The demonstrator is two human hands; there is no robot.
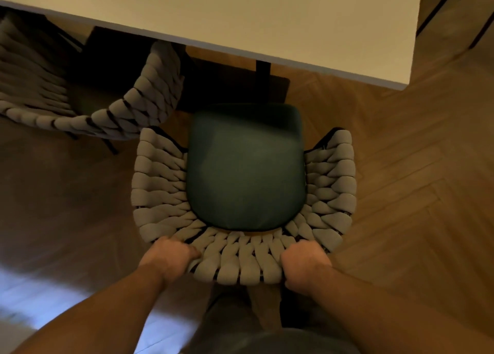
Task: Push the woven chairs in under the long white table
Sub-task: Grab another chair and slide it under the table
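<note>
Locate woven chair point(160, 182) on the floor, seat front near the long white table point(240, 14) front edge, by its right corner, not yet under. Note left hand point(171, 257) and right hand point(304, 262) each curled over the backrest rim, gripping it. Expect a rigid, fairly light frame under soft weave; push evenly from the rim.

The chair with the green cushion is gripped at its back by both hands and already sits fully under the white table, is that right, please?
Not quite. In the head view the left hand and right hand grip the chair at its back, but it is not under the white table: its green cushion lies out in front of the table's edge.
</note>
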